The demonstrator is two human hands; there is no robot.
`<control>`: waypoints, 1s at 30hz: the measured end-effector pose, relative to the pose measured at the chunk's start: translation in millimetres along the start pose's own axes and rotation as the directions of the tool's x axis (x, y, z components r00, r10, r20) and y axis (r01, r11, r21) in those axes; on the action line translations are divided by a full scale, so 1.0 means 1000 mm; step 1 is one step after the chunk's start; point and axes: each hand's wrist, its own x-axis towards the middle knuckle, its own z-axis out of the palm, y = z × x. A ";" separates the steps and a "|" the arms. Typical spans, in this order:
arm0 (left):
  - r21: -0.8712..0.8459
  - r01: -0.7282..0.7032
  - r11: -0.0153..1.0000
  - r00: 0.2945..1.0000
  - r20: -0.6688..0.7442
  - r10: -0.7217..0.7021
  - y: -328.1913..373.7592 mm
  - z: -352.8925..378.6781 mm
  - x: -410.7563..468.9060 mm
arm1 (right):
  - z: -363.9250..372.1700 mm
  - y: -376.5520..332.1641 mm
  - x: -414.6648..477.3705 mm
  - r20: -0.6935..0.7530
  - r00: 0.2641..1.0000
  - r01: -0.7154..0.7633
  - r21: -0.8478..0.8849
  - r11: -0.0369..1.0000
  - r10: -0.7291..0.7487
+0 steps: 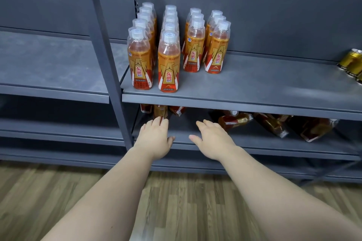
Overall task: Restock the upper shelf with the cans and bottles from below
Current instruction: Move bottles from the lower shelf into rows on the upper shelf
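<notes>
Several orange drink bottles (168,62) with clear caps stand in four rows on the grey upper shelf (254,101). On the lower shelf (254,144), more bottles lie on their sides at the right (236,120), and a few (160,111) sit at the left, mostly hidden by the upper shelf. My left hand (154,138) reaches in with straight fingers, its fingertips at one of the left bottles. My right hand (212,138) is stretched flat over the lower shelf, just left of the lying bottles, holding nothing.
Gold cans (351,62) stand at the upper shelf's far right edge. A grey upright post (109,64) separates this bay from a bare shelf bay (49,68) on the left. Wood-pattern floor (176,201) lies below the shelving.
</notes>
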 end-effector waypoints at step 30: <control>-0.188 0.218 0.958 0.966 -0.097 -0.239 -0.043 0.138 0.135 | 0.117 0.055 0.210 0.012 1.000 0.002 0.141 0.990 -0.004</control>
